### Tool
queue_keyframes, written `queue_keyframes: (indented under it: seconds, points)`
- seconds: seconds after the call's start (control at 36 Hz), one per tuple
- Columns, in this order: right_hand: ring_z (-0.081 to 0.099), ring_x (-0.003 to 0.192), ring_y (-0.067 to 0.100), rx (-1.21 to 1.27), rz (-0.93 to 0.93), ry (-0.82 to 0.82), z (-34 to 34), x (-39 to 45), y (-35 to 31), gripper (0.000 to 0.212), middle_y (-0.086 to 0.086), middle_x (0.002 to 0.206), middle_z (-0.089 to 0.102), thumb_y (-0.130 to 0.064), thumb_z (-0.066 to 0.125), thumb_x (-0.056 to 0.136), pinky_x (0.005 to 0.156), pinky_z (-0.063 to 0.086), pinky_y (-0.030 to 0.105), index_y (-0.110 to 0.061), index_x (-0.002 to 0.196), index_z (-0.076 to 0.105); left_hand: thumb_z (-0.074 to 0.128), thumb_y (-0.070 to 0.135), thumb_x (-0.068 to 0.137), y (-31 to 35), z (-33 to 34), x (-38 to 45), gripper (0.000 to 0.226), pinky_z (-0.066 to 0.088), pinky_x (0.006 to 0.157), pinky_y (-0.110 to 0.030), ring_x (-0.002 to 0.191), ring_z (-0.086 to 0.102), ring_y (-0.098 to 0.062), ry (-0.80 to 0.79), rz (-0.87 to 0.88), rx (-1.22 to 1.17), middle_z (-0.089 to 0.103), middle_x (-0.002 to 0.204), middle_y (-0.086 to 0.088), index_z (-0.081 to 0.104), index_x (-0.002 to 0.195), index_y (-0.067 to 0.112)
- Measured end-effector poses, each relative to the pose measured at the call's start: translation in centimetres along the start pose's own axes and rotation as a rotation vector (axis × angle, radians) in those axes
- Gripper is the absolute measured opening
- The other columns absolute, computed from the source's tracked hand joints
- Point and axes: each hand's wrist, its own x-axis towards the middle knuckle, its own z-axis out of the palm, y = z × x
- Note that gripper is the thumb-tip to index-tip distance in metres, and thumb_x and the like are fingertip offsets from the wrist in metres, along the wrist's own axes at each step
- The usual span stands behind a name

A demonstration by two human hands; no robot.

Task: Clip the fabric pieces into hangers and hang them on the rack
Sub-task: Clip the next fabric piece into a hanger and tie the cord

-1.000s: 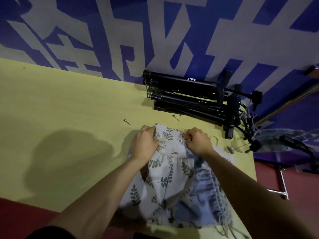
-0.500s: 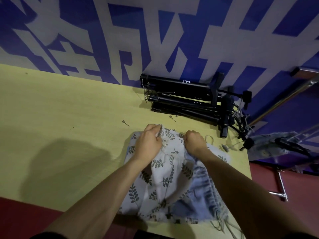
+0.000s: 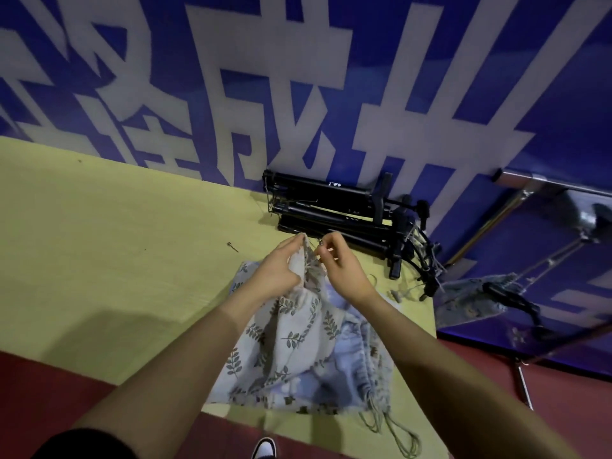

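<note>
A white fabric piece with a green leaf print (image 3: 291, 329) lies on the yellow table (image 3: 116, 246), its far edge lifted off the surface. My left hand (image 3: 281, 270) grips that raised edge. My right hand (image 3: 337, 260) pinches a small metal hanger clip (image 3: 320, 241) right beside the same edge. A blue-grey fringed fabric (image 3: 361, 369) lies under the leaf-print piece at the right. The hanger's wire hook (image 3: 374, 279) shows just right of my right wrist. At the right a metal rack rail (image 3: 563, 187) carries one hung fabric piece (image 3: 470, 303).
Folded black tripods (image 3: 331, 207) lie against the blue and white wall behind my hands. A small screw (image 3: 232, 246) rests on the table to the left. Loose clips (image 3: 397, 294) sit near the table's right edge. Red floor and a shoe (image 3: 265, 448) are below.
Both hands have lifted the fabric's far edge off the table and come closer together. My right hand now pinches the clip at that edge.
</note>
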Motion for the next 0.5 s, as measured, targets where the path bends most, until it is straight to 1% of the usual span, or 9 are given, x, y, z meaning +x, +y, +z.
queue_keyframes:
  seconds: [0.06,0.14,0.22,0.25,0.31,0.33,0.39,0.44,0.5]
  points:
    - [0.046,0.07,0.004,0.042,0.006,-0.028,-0.2,-0.2,-0.8,0.007,-0.006,0.083,0.05,-0.018,0.045,0.099,0.066,0.041,0.018,-0.018,0.092,0.045,0.046,-0.019,0.078,1.1,-0.2,-0.6,0.085,0.051,0.062,-0.019,0.13,0.043,-0.017,0.05,0.023,-0.033,0.019,0.155,0.011,0.024,0.148,0.023]
    - [0.047,0.072,0.012,0.077,0.022,-0.115,-0.5,-0.6,-1.6,0.011,-0.001,0.081,0.05,-0.015,0.049,0.098,0.069,0.042,0.023,-0.014,0.086,0.048,0.045,-0.02,0.076,2.4,-0.4,-1.1,0.085,0.044,0.049,-0.01,0.118,0.052,-0.018,0.083,0.073,-0.087,0.021,0.155,0.009,0.026,0.148,0.021]
    - [0.049,0.073,0.019,0.14,0.034,-0.158,-0.7,-0.8,-2.3,0.009,0.008,0.079,0.052,-0.01,0.05,0.097,0.071,0.042,0.03,-0.007,0.088,0.05,0.044,-0.021,0.076,3.2,-0.7,-1.4,0.084,0.041,0.046,-0.008,0.128,0.045,-0.034,0.11,0.122,-0.103,0.024,0.155,0.005,0.027,0.148,0.02]
    - [0.051,0.072,0.017,0.145,0.024,-0.154,-0.7,-0.8,-2.6,0.008,0.008,0.078,0.053,-0.009,0.05,0.096,0.072,0.043,0.028,-0.006,0.089,0.051,0.043,-0.021,0.076,3.4,-0.8,-1.5,0.084,0.047,0.052,-0.013,0.132,0.041,-0.032,0.124,0.142,-0.097,0.024,0.155,0.004,0.028,0.147,0.02]
    - [0.052,0.065,0.008,0.165,0.016,-0.145,-0.6,-0.6,-3.0,0.007,0.004,0.074,0.054,-0.005,0.05,0.096,0.068,0.045,0.021,-0.005,0.089,0.052,0.042,-0.021,0.076,3.7,-1.1,-1.8,0.083,0.052,0.075,-0.025,0.137,0.037,-0.021,0.139,0.161,-0.09,0.023,0.155,0.007,0.028,0.147,0.02]
    - [0.051,0.061,0.006,0.189,0.022,-0.141,-0.4,-0.6,-3.4,0.006,0.004,0.072,0.052,-0.004,0.049,0.096,0.065,0.044,0.017,-0.004,0.09,0.052,0.042,-0.02,0.076,3.7,-1.3,-1.9,0.083,0.053,0.072,-0.025,0.137,0.036,-0.017,0.146,0.163,-0.091,0.022,0.155,0.008,0.028,0.147,0.021]
    - [0.046,0.058,0.007,0.221,0.03,-0.134,-0.1,-0.5,-3.9,0.005,0.006,0.07,0.049,-0.004,0.048,0.097,0.059,0.041,0.015,-0.003,0.094,0.052,0.042,-0.019,0.077,3.8,-1.6,-1.9,0.082,0.048,0.059,-0.009,0.136,0.035,-0.012,0.153,0.171,-0.089,0.022,0.155,0.009,0.027,0.147,0.022]
    - [0.045,0.057,0.004,0.216,0.034,-0.103,0.4,-0.3,-4.2,0.006,0.003,0.07,0.049,-0.006,0.047,0.098,0.057,0.04,0.013,-0.003,0.095,0.051,0.042,-0.019,0.078,3.8,-1.9,-1.8,0.081,0.046,0.073,-0.007,0.138,0.03,-0.009,0.18,0.18,-0.072,0.023,0.155,0.008,0.028,0.147,0.021]
    - [0.047,0.053,0.0,0.205,0.036,-0.068,0.7,-0.1,-4.5,0.007,0.001,0.071,0.049,-0.008,0.045,0.098,0.056,0.042,0.013,-0.006,0.093,0.049,0.042,-0.019,0.078,3.8,-2.3,-1.8,0.08,0.045,0.094,-0.021,0.141,0.026,-0.01,0.229,0.174,-0.044,0.024,0.155,0.007,0.029,0.147,0.02]
